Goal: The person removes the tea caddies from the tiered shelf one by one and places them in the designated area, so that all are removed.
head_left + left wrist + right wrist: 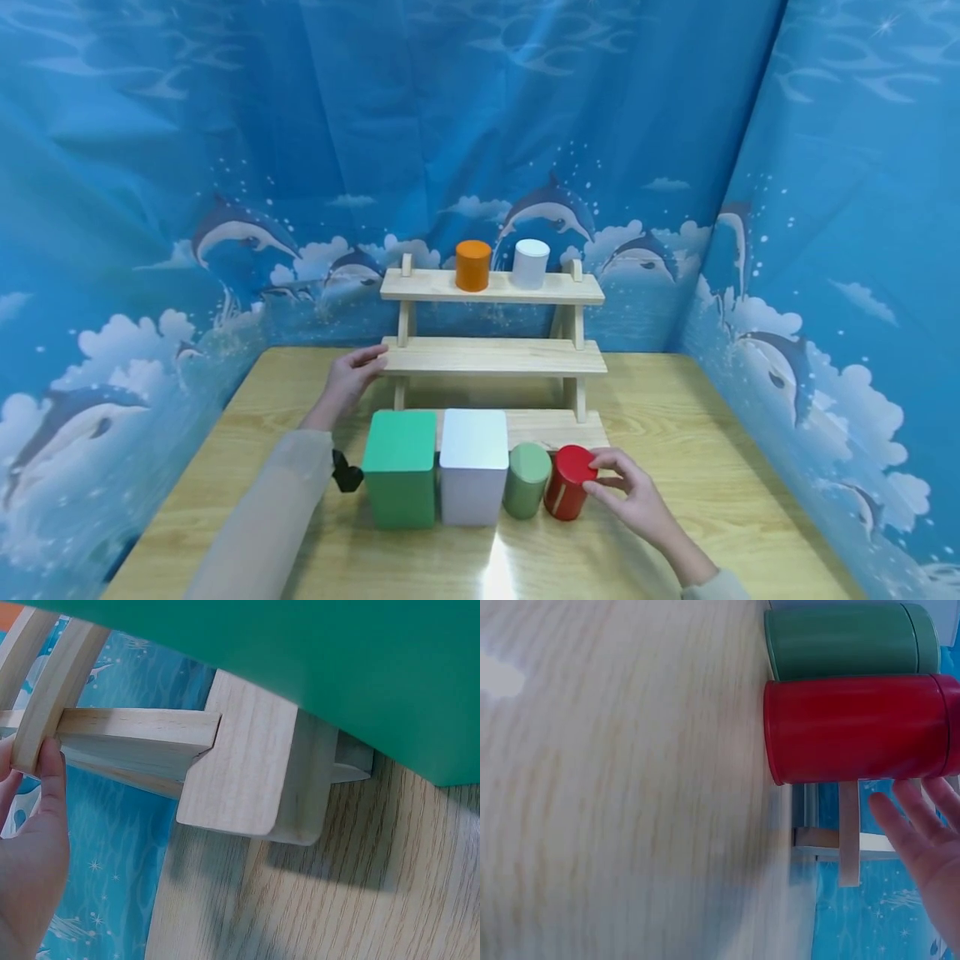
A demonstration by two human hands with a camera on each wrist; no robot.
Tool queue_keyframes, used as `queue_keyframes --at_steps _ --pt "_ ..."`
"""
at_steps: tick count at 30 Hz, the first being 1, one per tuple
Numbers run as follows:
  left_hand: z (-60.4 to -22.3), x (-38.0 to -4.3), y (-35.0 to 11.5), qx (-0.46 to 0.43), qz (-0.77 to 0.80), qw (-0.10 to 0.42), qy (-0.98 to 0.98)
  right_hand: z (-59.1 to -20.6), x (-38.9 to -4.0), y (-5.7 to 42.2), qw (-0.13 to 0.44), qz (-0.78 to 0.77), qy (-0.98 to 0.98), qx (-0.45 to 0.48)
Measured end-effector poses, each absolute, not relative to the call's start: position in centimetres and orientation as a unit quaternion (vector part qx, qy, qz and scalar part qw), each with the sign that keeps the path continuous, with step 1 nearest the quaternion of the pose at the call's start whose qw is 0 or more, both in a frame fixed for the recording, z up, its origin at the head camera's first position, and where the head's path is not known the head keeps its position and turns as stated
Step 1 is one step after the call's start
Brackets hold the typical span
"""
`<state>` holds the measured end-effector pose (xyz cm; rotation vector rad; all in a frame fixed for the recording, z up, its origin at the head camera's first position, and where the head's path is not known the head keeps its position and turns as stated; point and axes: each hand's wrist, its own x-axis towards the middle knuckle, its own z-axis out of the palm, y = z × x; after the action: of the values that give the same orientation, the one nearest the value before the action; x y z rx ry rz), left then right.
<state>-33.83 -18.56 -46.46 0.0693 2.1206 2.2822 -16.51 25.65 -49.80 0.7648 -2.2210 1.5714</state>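
Note:
A three-tier wooden shelf [491, 357] stands on the table. My left hand [351, 381] pinches the left end of its middle board; the left wrist view shows thumb and fingers [52, 776] on either face of that board. In front of the bottom tier, a green box [400, 475], a white box [474, 471], a pale green canister [527, 482] and a red canister [572, 483] stand in a row. My right hand [633, 496] is at the red canister's right side, fingertips right at its lid, fingers nearly straight in the right wrist view.
An orange canister [473, 267] and a white canister [530, 265] stand on the top tier. The boxes hide part of the bottom board [555, 427]. A black object [347, 472] shows by my left wrist. Blue dolphin-print curtains [450, 125] enclose the wooden table [675, 450].

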Motion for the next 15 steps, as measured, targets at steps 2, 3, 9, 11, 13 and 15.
queue_keyframes --at_steps 2,3,9,11,13,15 --pt "-46.39 -33.84 -18.51 0.02 0.737 0.014 0.676 -49.6 -16.52 25.71 0.16 0.543 -0.779 0.269" --pt "-46.35 -33.84 -18.48 0.018 0.737 0.015 0.675 -49.53 -16.5 25.72 0.161 0.541 -0.78 0.27" --pt "-46.23 -33.74 -18.43 0.01 0.732 0.016 0.681 -49.51 -16.3 25.84 0.158 0.532 -0.786 0.274" --pt "-46.21 -33.7 -18.43 0.01 0.731 0.017 0.683 -49.53 -16.27 25.86 0.159 0.53 -0.788 0.27" --pt "-46.2 -33.68 -18.4 0.01 0.731 0.015 0.682 -49.51 -16.25 25.86 0.163 0.531 -0.787 0.269" --pt "-46.19 -33.69 -18.38 0.011 0.734 0.015 0.679 -49.43 -16.26 25.88 0.169 0.532 -0.783 0.274"
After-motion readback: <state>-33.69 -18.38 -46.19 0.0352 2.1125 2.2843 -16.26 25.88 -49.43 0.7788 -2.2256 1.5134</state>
